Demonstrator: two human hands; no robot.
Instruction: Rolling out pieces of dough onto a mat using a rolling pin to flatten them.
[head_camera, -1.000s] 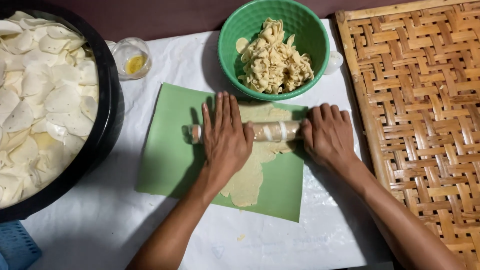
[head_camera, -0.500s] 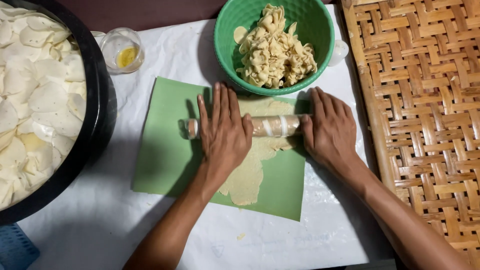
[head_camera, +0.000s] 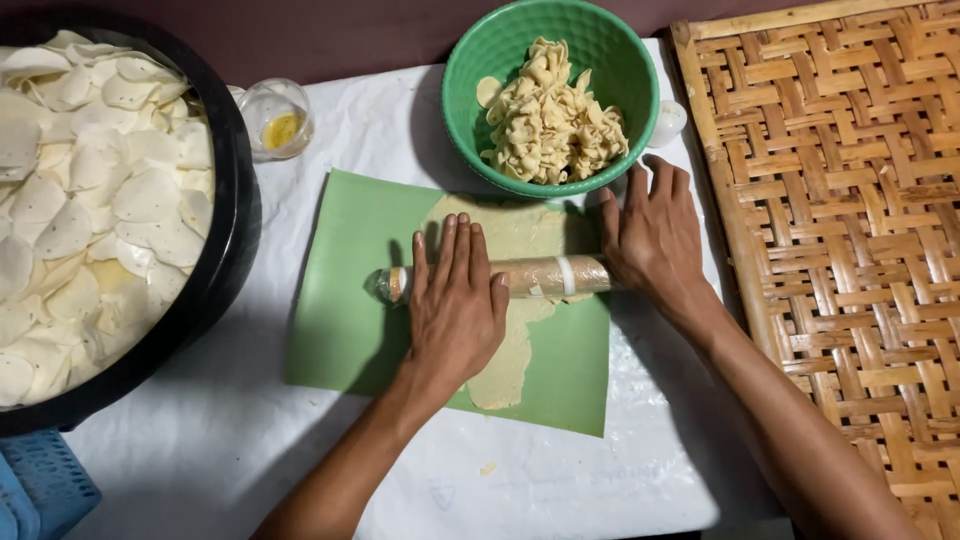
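On the flat green plastic mat (head_camera: 345, 300), both hands lie open and flat, palms down, on a plastic-wrapped wooden rolling pin (head_camera: 540, 277): the left hand (head_camera: 455, 300) presses its middle, the right hand (head_camera: 655, 235) its far end, neither curled around it. Under the pin a thin sheet of pale dough (head_camera: 505, 350) runs almost to the mat's near edge, with bare mat left of it. Beyond the mat stands a round green plastic bowl (head_camera: 470, 90) of pale dough strips, a small clear glass (head_camera: 275, 120) with yellow oil, and left a big black round tray (head_camera: 225, 270) of white discs; a woven bamboo tray (head_camera: 850, 250) lies right of the mat on the white-covered surface (head_camera: 200, 450).
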